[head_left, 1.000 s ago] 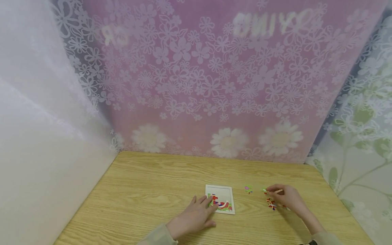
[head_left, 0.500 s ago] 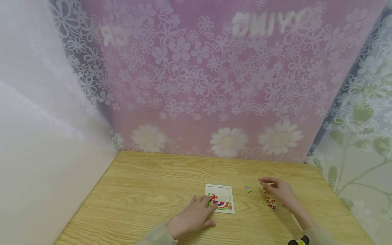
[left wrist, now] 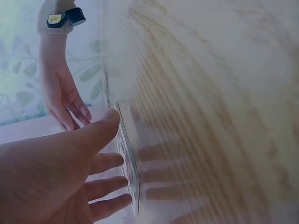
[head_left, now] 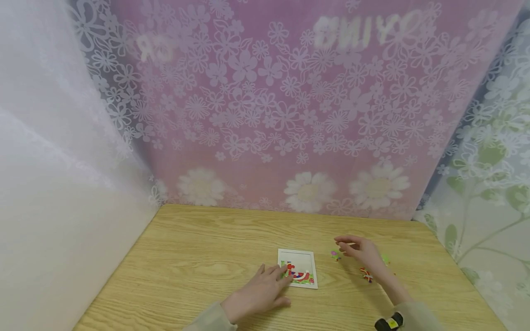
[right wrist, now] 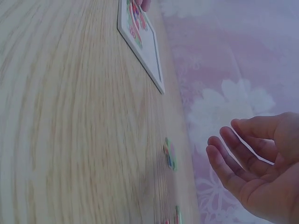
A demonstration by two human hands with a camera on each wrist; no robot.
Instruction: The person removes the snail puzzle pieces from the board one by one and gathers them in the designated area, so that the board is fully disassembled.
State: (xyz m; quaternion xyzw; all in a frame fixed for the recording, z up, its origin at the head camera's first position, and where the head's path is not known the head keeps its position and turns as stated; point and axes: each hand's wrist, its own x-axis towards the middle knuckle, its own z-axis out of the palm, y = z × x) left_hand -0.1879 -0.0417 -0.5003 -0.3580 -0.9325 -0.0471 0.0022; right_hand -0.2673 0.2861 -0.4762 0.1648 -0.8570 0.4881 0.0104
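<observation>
My left hand [head_left: 257,295] lies with spread, fairly straight fingers on the lower left of a white-framed puzzle tray [head_left: 304,261], whose lower part holds red, green and blue pieces. In the left wrist view, the fingertips of this hand [left wrist: 60,172] touch the tray [left wrist: 134,173]. My right hand [head_left: 364,253] hovers beside a small green and purple piece [head_left: 334,253], right of the tray. Its fingers are loosely bent, and in the right wrist view this hand [right wrist: 261,170] holds nothing. One piece [right wrist: 169,154] lies below it on the wood.
A cluster of red and multicoloured pieces [head_left: 366,275] lies under the right forearm, and a green piece [head_left: 386,259] is just beyond the wrist. The wooden table [head_left: 207,239] meets a pink floral backdrop [head_left: 248,138] behind, with pale sheets at both sides.
My right hand has moved left, from above the right-hand pieces to beside the green and purple piece, uncovering a green piece behind it. My left hand has stayed on the tray.
</observation>
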